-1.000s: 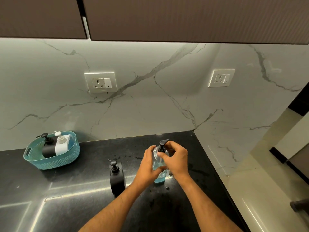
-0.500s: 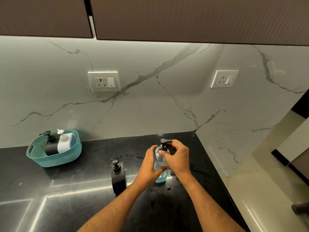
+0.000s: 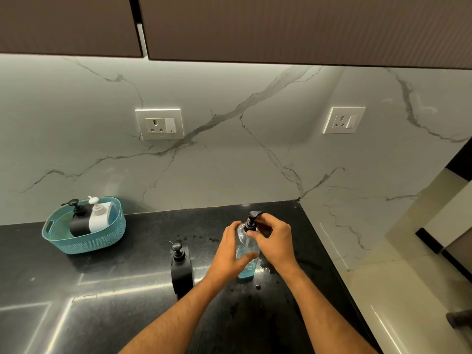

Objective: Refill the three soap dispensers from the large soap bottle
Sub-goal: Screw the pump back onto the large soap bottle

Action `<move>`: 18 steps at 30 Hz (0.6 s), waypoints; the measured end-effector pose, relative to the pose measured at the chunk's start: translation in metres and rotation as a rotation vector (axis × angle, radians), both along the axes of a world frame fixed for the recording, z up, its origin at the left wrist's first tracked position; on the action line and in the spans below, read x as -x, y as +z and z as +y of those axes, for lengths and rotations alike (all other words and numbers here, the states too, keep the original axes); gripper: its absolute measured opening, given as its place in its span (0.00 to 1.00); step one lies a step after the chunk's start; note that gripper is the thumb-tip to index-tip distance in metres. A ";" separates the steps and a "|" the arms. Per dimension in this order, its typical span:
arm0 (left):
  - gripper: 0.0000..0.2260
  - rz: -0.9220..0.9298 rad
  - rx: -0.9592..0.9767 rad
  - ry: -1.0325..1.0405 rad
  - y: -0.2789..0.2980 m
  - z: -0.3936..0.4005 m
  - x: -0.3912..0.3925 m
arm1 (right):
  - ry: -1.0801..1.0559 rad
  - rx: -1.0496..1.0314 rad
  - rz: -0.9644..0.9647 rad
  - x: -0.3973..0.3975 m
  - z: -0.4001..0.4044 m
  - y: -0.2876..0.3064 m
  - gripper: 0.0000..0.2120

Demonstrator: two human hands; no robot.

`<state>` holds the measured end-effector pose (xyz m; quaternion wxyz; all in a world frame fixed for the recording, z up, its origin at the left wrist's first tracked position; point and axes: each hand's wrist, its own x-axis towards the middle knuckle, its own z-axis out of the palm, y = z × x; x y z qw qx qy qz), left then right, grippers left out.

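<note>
Soap dispenser [image 3: 246, 251], the clear one holding blue liquid, stands upright on the black worktop [image 3: 115, 290] near its right-hand corner, between both hands. The left hand [image 3: 231, 251] wraps its fingers round the clear body and steadies it. The right hand [image 3: 274, 242] pinches the black pump collar at the neck with thumb and fingertips. Over the last second the pump head [image 3: 252, 217] has swung round, its spout pointing a different way from a moment ago while the body stays put, so I judge the cap is being screwed, though whether on or off cannot be told from this view.

Just to the left stands a black dispenser [image 3: 181, 269], pump on, close to the left forearm but apart from it. Further left, near the marble wall, a teal basket [image 3: 84, 241] holds another black dispenser [image 3: 78, 221] and a white dispenser [image 3: 98, 217], side by side and leaning. Small wet drops [image 3: 258, 286] lie on the worktop around the clear bottle's base, a slip risk when lifting. No separate large bottle is visible. Nothing blocks the hands.
</note>
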<state>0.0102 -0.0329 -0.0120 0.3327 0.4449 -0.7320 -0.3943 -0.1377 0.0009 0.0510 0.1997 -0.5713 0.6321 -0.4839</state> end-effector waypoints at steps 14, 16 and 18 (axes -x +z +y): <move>0.39 -0.013 0.007 0.017 0.001 0.001 0.000 | -0.101 0.037 0.004 -0.003 0.010 -0.013 0.17; 0.40 -0.003 0.003 0.019 0.001 0.001 0.001 | -0.112 0.048 -0.011 0.000 0.009 -0.011 0.18; 0.40 -0.001 0.004 0.021 0.002 0.001 0.002 | -0.078 0.033 -0.040 0.000 0.008 -0.009 0.22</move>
